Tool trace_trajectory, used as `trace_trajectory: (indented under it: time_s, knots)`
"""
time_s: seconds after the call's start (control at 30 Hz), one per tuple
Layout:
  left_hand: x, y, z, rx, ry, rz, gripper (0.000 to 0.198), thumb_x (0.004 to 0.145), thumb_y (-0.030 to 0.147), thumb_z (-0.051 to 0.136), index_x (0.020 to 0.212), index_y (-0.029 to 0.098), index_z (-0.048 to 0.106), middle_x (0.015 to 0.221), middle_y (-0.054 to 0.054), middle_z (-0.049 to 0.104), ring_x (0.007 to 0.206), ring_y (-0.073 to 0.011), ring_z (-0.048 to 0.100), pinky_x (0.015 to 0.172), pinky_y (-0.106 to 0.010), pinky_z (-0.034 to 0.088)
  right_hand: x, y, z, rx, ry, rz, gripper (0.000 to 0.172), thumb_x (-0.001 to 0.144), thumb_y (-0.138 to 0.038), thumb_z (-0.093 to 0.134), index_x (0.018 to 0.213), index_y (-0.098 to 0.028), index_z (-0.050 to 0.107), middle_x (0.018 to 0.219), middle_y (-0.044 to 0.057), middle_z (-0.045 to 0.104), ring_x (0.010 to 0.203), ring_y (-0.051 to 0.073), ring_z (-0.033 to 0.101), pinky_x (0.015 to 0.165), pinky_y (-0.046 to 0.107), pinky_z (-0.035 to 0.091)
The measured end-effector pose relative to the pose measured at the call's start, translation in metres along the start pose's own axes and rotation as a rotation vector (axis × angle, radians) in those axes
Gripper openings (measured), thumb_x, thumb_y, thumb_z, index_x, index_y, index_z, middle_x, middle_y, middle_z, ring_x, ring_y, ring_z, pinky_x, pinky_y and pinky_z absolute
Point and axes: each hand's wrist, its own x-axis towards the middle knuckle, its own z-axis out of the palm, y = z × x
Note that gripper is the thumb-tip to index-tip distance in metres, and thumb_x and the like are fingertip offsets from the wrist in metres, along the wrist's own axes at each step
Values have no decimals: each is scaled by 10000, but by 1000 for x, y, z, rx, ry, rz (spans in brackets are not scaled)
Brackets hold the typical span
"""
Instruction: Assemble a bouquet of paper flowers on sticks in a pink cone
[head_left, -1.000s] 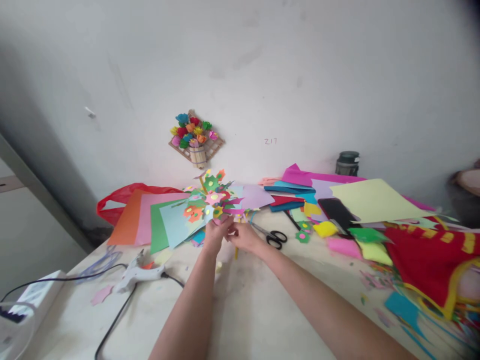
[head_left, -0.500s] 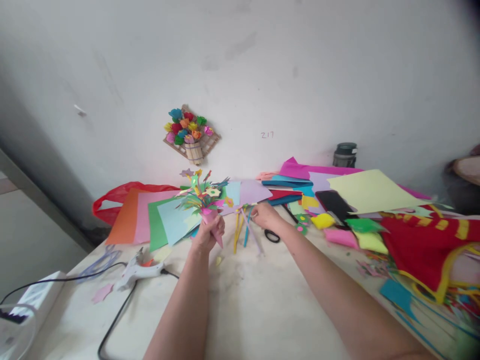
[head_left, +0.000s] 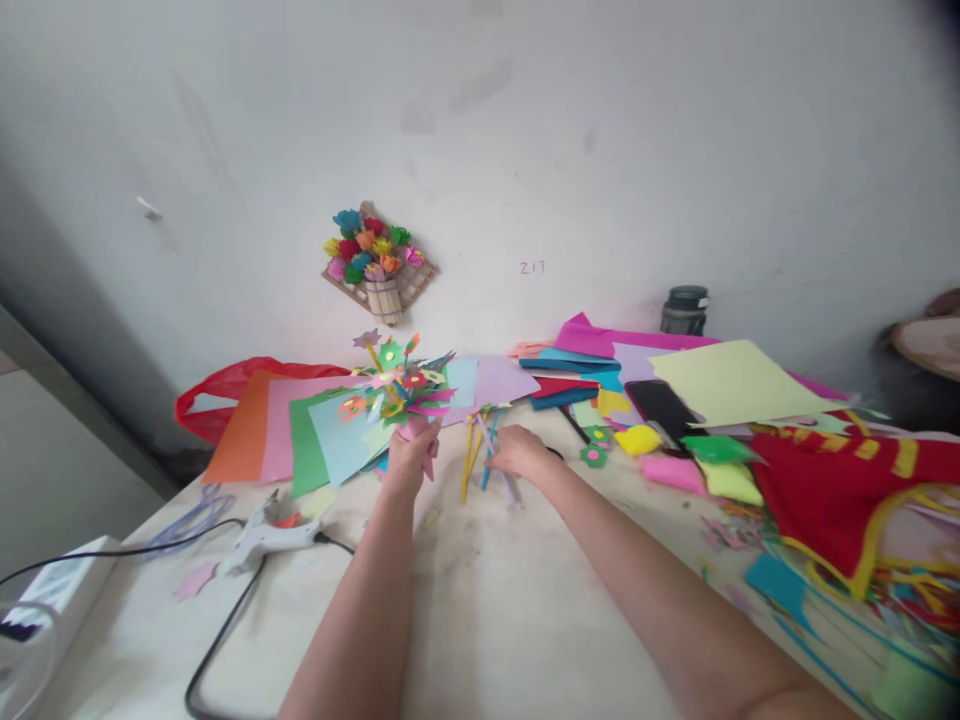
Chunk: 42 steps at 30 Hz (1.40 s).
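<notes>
A bouquet of paper flowers point(head_left: 401, 380) in many colours stands upright in my left hand point(head_left: 411, 455), whose fingers are wrapped round its pink paper cone point(head_left: 428, 466). Just right of it, several loose paper flowers with long stems lie on the table. Among them are yellow stems point(head_left: 468, 460), a blue stem point(head_left: 486, 477) and a purple stem point(head_left: 512, 488). My right hand point(head_left: 519, 452) is over the blue and purple stems, fingers bent down and closed at a stem. The exact grip is partly hidden by the hand. Black scissors handles point(head_left: 555, 453) show behind the right wrist.
A white glue gun point(head_left: 270, 540) with a black cord lies at left, near a white power strip point(head_left: 60, 590). Coloured paper sheets point(head_left: 330, 440) line the back. On the right are a phone point(head_left: 662, 408), clay packets point(head_left: 675, 474) and red cloth point(head_left: 817, 500).
My right hand has moved slightly left and down, from the flower heads to the stems. The bouquet has turned in my left hand and shifted a little left.
</notes>
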Motion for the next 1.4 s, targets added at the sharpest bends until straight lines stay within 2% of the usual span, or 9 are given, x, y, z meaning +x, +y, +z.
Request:
trace_trajectory:
  time_s: [0.17, 0.37, 0.5, 0.63, 0.83, 0.93, 1.1, 1.27, 1.4]
  knots:
    - [0, -4, 0, 135, 11, 51, 346, 624, 310, 716, 453, 162, 455, 409, 40, 434, 420, -71, 399, 462, -221, 339, 11, 5, 10, 68, -88, 11, 71, 573, -187, 702, 583, -157, 639, 430, 37, 573, 535, 222, 626, 559, 305, 494]
    - [-3, 2, 5, 176, 14, 18, 280, 603, 325, 725, 492, 151, 537, 442, 32, 465, 451, -79, 426, 480, -216, 375, 14, 9, 11, 206, -151, 61, 192, 576, -98, 634, 422, -164, 538, 316, -7, 462, 391, 154, 519, 450, 263, 449]
    - [-3, 4, 6, 194, 42, -10, 258, 558, 314, 754, 520, 141, 567, 448, 32, 479, 448, -79, 430, 472, -216, 378, 5, 10, 2, 380, -144, 84, 211, 594, -74, 591, 414, -159, 519, 290, -35, 417, 318, 97, 410, 368, 210, 355]
    - [-5, 5, 8, 165, 48, -12, 251, 541, 305, 766, 576, 136, 584, 506, 32, 493, 486, -82, 442, 485, -215, 409, -1, 10, -8, 631, -140, 57, 178, 664, -82, 529, 498, -146, 534, 333, -51, 433, 305, 61, 349, 322, 176, 283]
    - [-7, 6, 9, 155, 26, 38, 237, 575, 314, 739, 661, 147, 595, 609, 18, 534, 569, -104, 489, 543, -236, 465, -1, 16, -17, 957, -99, -5, 58, 718, -115, 534, 670, -147, 526, 481, -44, 546, 338, 40, 399, 327, 152, 325]
    - [-5, 4, 8, 153, 18, 55, 225, 604, 329, 714, 672, 151, 594, 623, 17, 540, 599, -110, 505, 586, -241, 478, 3, 21, -20, 1103, -49, -47, 91, 744, -190, 569, 674, -146, 530, 506, -34, 561, 330, 41, 409, 308, 159, 327]
    - [-2, 1, 8, 223, 7, 67, 234, 612, 343, 712, 639, 141, 597, 576, 19, 516, 570, -105, 486, 601, -250, 472, 3, 22, -32, 1180, 62, -111, 93, 749, -205, 579, 684, -143, 556, 510, -27, 575, 325, 53, 429, 296, 173, 346]
    - [-1, 1, 9, 239, 67, 52, 261, 553, 318, 749, 680, 124, 630, 607, -7, 574, 569, -122, 513, 568, -262, 464, -4, 18, -46, 1242, 116, -114, 82, 728, -213, 594, 701, -138, 573, 540, -9, 605, 330, 59, 437, 304, 187, 357]
    - [1, -1, 7, 209, 110, 75, 273, 523, 295, 769, 700, 130, 643, 604, -15, 604, 565, -136, 541, 554, -267, 460, -8, 16, -55, 1294, 171, -230, 171, 680, -294, 644, 663, -141, 570, 560, -5, 616, 362, 57, 444, 344, 194, 382]
